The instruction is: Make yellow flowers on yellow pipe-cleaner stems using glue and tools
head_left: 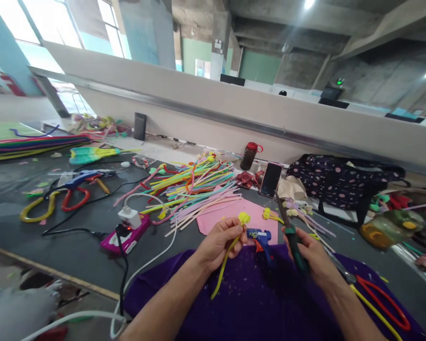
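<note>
Pinching a yellow flower (pixel 244 218) near the pink sheet (pixel 208 220) edge, your left hand (pixel 218 241) has little room beside the glue gun (pixel 259 234); your right hand (pixel 314 253) grips a green-handled tool (pixel 291 234).

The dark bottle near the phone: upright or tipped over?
Upright: the bottle stands on its base, with its red lid on top.

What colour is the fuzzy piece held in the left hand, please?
The fuzzy piece is yellow, best seen in the head view.
</note>
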Motion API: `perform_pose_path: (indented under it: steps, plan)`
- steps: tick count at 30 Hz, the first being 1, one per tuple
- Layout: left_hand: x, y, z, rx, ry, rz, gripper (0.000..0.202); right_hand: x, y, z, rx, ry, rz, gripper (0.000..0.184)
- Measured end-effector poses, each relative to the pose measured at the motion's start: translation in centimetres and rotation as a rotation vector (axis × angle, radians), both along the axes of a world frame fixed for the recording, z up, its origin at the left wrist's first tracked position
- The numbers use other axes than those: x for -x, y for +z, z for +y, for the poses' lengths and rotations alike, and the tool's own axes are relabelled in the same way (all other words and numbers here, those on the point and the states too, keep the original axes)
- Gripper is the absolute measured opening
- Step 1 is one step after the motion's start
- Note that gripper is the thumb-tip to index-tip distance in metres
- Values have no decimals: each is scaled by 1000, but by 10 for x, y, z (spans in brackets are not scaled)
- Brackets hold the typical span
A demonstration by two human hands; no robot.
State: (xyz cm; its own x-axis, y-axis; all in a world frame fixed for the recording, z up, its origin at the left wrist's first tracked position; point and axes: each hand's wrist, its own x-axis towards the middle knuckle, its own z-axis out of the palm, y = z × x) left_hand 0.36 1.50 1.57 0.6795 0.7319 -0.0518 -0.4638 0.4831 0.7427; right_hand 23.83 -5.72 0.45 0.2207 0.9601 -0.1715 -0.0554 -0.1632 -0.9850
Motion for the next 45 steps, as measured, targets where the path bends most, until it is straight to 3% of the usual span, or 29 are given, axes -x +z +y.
perform_pose_path:
  steps: [5, 9, 16, 21, 26, 30, 36, 42, 45]
  plan:
    - [2, 2, 1, -20, 56, 50, 17, 16, -3, 11, -94, 51, -216, 16]
    - [4, 3, -1, -9, 24, 5, 16, 21, -4, 7, -166, 121, -367, 14]
    - [12, 11, -10, -83, -38, -62, 19, 28, 2, -4, -171, 191, -370, 20]
    - [14, 18, -18, -235, -53, 104, 19, 40, 9, -9, -211, 117, -422, 14]
    - [0, 14, -32, -397, -80, 236, 10, 44, 10, -13, -266, 59, -471, 8]
    - [-6, 13, -39, -392, 18, 261, 9, 47, 9, -14, -291, 95, -349, 13]
    - [-3, 29, -58, -492, 191, 424, 11, 53, 9, -24, -136, 345, -24, 21]
    - [1, 35, -88, -432, 59, 584, 19, 47, 13, -36, -85, 654, -69, 22]
    - [-2, 35, -95, -427, 91, 588, 19, 45, 17, -40, -105, 657, -197, 18]
